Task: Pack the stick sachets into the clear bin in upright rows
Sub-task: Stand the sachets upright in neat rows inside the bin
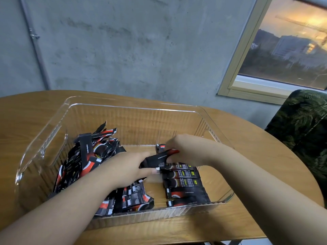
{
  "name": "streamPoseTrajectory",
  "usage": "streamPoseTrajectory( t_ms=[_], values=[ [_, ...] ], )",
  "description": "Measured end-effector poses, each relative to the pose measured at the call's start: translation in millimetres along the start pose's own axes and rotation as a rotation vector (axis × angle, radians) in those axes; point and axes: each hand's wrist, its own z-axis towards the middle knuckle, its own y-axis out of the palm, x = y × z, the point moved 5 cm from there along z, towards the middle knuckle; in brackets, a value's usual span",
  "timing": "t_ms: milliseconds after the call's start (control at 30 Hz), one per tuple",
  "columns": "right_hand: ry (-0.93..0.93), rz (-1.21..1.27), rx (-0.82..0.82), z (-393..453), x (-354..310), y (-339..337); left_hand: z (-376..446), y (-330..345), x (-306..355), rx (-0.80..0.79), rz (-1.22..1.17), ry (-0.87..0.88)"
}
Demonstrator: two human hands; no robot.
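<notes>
Both hands, left (pixel 131 167) and right (pixel 180 152), pinch one sachet (pixel 160 158) inside the bin (pixel 134 108), seemingly. The row (pixel 184 184) beneath the right hand may topple if nudged; the pile (pixel 85 160) beside the left could slide in.

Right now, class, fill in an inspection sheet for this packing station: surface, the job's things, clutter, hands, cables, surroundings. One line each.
Surface: wooden table, rounded edge, carries the bin.
Job's things: clear bin on the table; loose pile of sachets fills its left side; flat row of sachets lies at the right; bare floor at the far middle.
Clutter: nothing seen outside the bin.
Hands: left hand and right hand both hold one black-and-red sachet above the row, fingers curled round it.
Cables: nothing seen; a pipe runs down the wall.
Surroundings: grey concrete wall, window, leaf-print chair.
</notes>
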Motion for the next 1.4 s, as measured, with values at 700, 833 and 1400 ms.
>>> streamPoseTrajectory(
  t_ms=[700, 833, 1400],
  values=[
    [0.247, -0.213, -0.092, -5.3, 33.9, 32.6, 2.7, -3.6, -6.5, 0.128, -0.149, 0.000],
    [0.214, -0.308, -0.083, -9.1, 32.7, 29.0, 3.4, -3.0, -8.7, 0.124, -0.146, -0.007],
    [0.190, -0.165, 0.013, -18.5, 23.0, 42.0, 3.1, -3.3, -6.1, 0.119, -0.129, -0.005]
  ],
)
